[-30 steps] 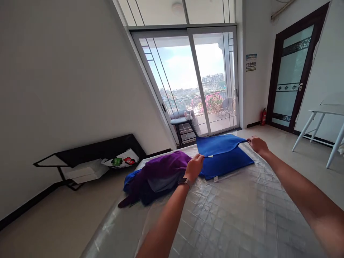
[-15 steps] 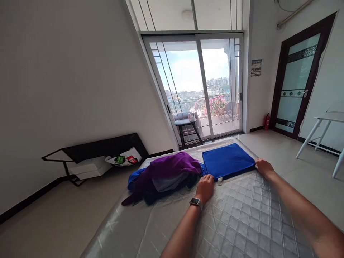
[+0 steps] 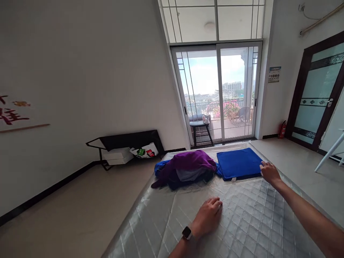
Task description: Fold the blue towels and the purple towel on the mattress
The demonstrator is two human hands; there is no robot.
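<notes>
A folded blue cloth (image 3: pixel 239 164) lies flat on the silver quilted mattress (image 3: pixel 242 204), with a small white tag (image 3: pixel 233 180) at its front edge. My right hand (image 3: pixel 270 172) is at the cloth's right front corner, fingers apart and fingertips by its edge; no grip on the fabric shows. Over the mattress, nearer to me, my left hand (image 3: pixel 208 216) has loosely bent fingers and holds nothing visible. A watch (image 3: pixel 187 233) is on the left wrist. Left of the folded cloth is a crumpled heap of purple cloth (image 3: pixel 192 161), with grey and blue fabric showing.
By the left wall, a black frame (image 3: pixel 129 139) stands around white boxes (image 3: pixel 115 156) and a printed bag (image 3: pixel 146 150). A dark stool (image 3: pixel 199 125) is at the sliding glass door (image 3: pixel 219 93). On the right are a fire extinguisher (image 3: pixel 282 129) and a white chair leg (image 3: pixel 329 152).
My left hand has left the blue cloth's front left corner and drawn back toward me. The right hand remains at the right corner, its fingers looser. The view has swung left.
</notes>
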